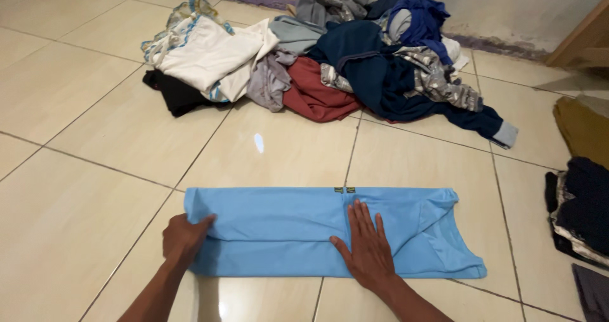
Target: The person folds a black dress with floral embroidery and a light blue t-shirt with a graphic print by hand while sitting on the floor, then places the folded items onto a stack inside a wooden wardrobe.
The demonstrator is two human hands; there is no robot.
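Closest to the person, both forearms reach fwd over the tile floor (76, 189). Left hand (184, 238) is curled at the left end of a light blue shirt (285, 224), fingers closed on the cloth w/ the edge pinched in its grip. Right hand (366, 249) lies flat and fully open, palm down, fingers spread a bit, pressing on the shirt approx. at its middle; it grips nothing. The shirt lies on the floor right in front of the person, folded into a long band running left to right, a small tag (346, 189) at its far edge. Off to the right sits a stack of dark folded clothes (583, 211), w/ a mustard-coloured piece (583, 128) just beyond it, well apart from the shirt. Farther back, near the wall (507, 5), a big loose heap of laundry: white garment (209, 56), black item (174, 94) under it, grey piece (269, 81), dark red one (314, 97), navy clothes (387, 75) etc.
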